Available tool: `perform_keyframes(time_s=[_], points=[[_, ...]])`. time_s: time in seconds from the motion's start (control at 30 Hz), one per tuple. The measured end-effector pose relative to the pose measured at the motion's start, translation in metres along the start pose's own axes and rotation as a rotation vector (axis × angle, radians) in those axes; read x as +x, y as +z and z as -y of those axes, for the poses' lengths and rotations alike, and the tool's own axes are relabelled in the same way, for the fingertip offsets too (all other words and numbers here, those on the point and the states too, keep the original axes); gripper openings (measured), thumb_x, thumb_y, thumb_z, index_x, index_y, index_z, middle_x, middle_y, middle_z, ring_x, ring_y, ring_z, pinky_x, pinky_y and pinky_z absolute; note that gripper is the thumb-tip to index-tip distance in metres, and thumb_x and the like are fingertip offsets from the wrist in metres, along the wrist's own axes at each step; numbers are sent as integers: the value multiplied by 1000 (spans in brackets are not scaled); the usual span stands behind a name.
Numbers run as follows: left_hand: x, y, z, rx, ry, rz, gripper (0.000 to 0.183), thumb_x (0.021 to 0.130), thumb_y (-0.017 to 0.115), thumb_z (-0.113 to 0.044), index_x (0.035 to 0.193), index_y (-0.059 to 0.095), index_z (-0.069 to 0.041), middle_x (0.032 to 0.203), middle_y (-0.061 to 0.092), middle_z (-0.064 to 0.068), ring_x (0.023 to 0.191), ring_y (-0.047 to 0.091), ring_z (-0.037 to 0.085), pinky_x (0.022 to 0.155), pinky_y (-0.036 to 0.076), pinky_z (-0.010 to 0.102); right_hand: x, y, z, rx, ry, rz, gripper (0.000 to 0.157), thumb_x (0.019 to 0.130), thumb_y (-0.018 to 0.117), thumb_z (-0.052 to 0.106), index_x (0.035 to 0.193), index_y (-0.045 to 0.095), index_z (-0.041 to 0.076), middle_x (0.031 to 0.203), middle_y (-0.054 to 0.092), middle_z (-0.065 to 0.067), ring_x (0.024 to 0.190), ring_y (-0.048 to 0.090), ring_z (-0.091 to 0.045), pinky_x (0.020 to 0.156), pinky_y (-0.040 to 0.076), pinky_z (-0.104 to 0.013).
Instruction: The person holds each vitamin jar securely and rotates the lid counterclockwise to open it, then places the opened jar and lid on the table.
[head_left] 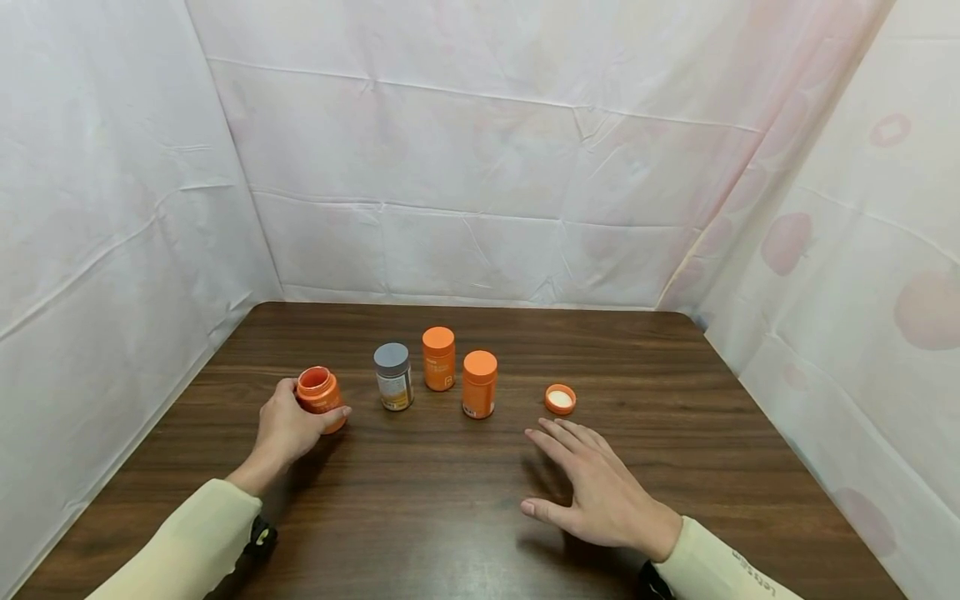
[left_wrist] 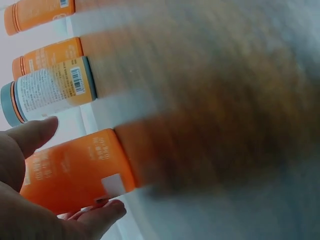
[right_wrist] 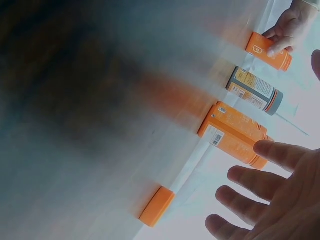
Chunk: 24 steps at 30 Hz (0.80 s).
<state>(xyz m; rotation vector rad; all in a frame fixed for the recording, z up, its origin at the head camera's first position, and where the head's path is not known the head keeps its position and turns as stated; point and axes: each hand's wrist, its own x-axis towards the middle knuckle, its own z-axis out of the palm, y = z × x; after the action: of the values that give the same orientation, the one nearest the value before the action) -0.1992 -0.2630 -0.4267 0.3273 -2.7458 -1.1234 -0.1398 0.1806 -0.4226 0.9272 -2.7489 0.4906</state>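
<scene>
On the left of the table, my left hand (head_left: pixel 291 423) is around an uncapped orange bottle (head_left: pixel 318 392), thumb on one side and fingers on the other. Its open mouth faces up, and the left wrist view shows the bottle's base at the tabletop. My right hand (head_left: pixel 596 487) hovers over the right part of the table, fingers spread and holding nothing. Just beyond its fingertips lies an orange cap (head_left: pixel 560 399), its white inside facing up.
Between the hands stand a grey-lidded bottle (head_left: pixel 393 377) and two capped orange bottles, one farther back (head_left: pixel 438 360) and one nearer (head_left: pixel 479 386). Pale cloth (head_left: pixel 465 167) encloses the back and sides of the dark wooden table (head_left: pixel 420 500).
</scene>
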Motion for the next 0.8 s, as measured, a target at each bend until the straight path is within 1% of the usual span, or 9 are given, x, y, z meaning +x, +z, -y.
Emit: perform_keyframes(time_s=[0.13,0.33,0.47,0.67,0.8], points=[[-3,-1,-6,-14,27,-48,98,78,88,-46,141,36,9,132,53,32,119,55,48,102,45,61,0,-1,-1,2,-5,-2,83,86,69,68,154,47,26,159,43,-2,145,40,-33,114,30,-56],[-6,-4,-14,-23,71,-102,106,77,88,-52,148,32,4,137,50,30,122,53,46,102,45,60,0,-1,-2,1,-12,-10,84,88,62,74,153,48,23,158,43,-3,144,41,-34,114,31,-57],[-9,-7,-20,-26,103,-145,109,75,87,-56,151,33,1,139,49,28,122,52,45,100,45,60,0,0,-3,-4,-11,-10,85,88,59,76,153,48,23,158,44,-3,144,41,-34,114,30,-56],[-14,-9,-32,-13,195,-200,106,76,88,-52,151,35,0,135,52,27,118,53,44,92,48,61,0,0,-2,1,-7,-4,85,88,60,75,153,48,22,158,43,-3,144,40,-34,114,31,-57],[-16,-8,-41,-8,283,-248,102,75,91,-44,150,38,-1,138,52,25,121,52,42,94,46,61,0,-1,-2,-3,-6,-5,85,88,61,75,154,48,23,158,43,-3,144,40,-33,114,31,-56]])
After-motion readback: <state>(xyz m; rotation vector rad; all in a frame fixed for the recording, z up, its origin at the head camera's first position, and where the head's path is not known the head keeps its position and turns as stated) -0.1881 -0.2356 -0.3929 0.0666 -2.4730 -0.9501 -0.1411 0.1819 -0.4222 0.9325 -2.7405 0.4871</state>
